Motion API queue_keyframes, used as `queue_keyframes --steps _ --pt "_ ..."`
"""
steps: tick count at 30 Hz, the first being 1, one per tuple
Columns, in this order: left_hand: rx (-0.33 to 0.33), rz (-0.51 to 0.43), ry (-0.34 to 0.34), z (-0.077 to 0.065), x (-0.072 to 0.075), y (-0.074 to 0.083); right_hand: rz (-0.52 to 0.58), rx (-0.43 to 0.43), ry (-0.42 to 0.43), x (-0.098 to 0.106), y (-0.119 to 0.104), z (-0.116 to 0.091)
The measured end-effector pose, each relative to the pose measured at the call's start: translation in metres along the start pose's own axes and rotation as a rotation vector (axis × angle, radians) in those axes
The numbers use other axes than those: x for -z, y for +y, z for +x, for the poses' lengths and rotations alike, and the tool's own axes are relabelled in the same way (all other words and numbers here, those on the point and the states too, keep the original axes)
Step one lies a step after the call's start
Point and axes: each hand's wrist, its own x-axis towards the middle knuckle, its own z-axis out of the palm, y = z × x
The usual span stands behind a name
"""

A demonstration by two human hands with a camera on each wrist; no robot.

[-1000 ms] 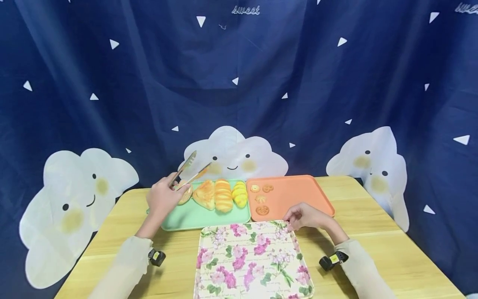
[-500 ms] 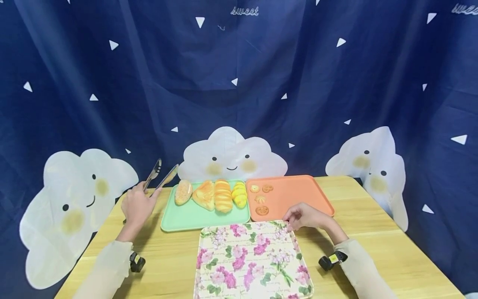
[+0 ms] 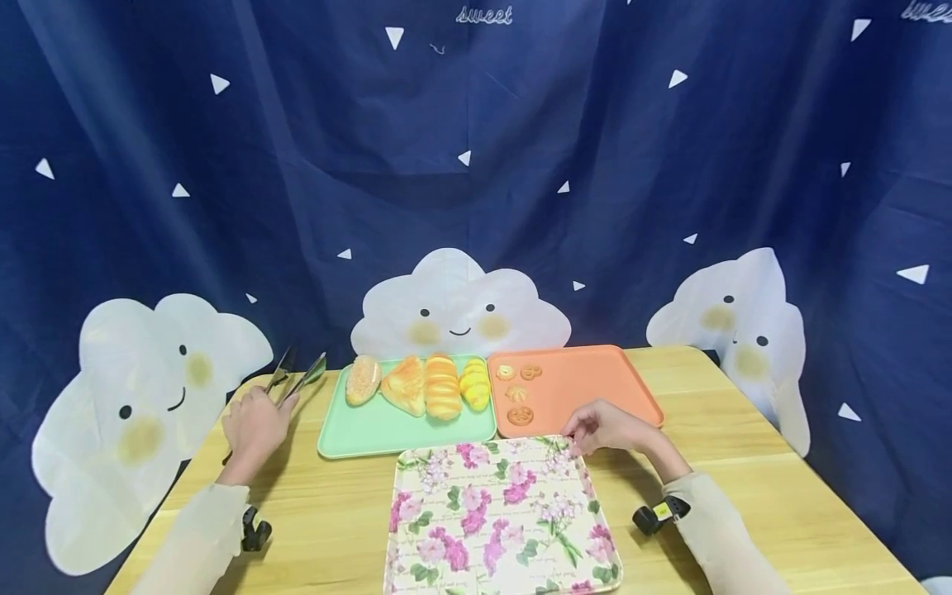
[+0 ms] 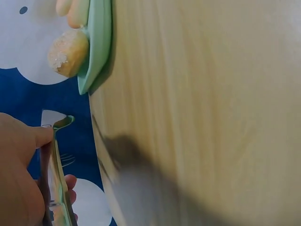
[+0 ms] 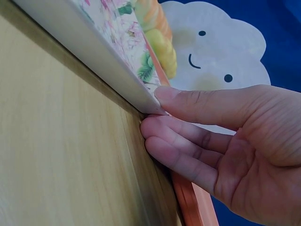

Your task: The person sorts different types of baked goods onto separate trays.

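Note:
My left hand point(image 3: 256, 428) grips a pair of metal tongs point(image 3: 307, 378) left of the green tray point(image 3: 372, 434). The two tong arms stand spread with nothing between them. In the left wrist view, the thumb and fingers wrap the tongs point(image 4: 59, 174) near the table's edge. My right hand point(image 3: 610, 426) pinches the far right corner of the floral tray point(image 3: 491, 512), thumb on top and fingers under the rim. An oval crumb-topped bun point(image 3: 363, 380), a triangular pastry point(image 3: 405, 386), a striped loaf point(image 3: 443, 388) and a yellow croissant point(image 3: 476, 384) lie in a row on the green tray.
An orange tray point(image 3: 602, 384) touches the green tray's right side and carries several small cookies point(image 3: 520, 416) at its left. The floral tray lies in front of both on the wooden table point(image 3: 744, 463). A dark blue curtain point(image 3: 476, 198) hangs behind.
My left hand has moved left and toward me with the tongs, away from above the green tray and the oval bun. The tongs have also come lower. My right hand keeps its place.

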Motion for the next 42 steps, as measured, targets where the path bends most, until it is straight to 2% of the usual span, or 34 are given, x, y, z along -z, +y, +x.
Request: queue_keyframes --steps 10,17,26,33,42 --pt "0.01 0.051 -0.109 -0.006 -0.007 -0.01 0.015 -0.017 -0.001 -0.003 0.001 -0.002" --pt "0.018 0.056 -0.169 -0.011 -0.01 -0.009 -0.002 -0.031 0.008 -0.002 0.001 -0.005" --pt "0.0 0.051 -0.222 -0.016 -0.009 0.001 0.02 -0.03 0.002 0.001 0.002 -0.008" --pt "0.011 0.067 -0.271 -0.019 -0.006 0.01 0.011 -0.023 0.004 0.0 0.003 -0.009" --pt "0.068 0.041 -0.252 -0.023 -0.006 0.03 -0.012 -0.01 0.004 -0.001 0.002 -0.011"
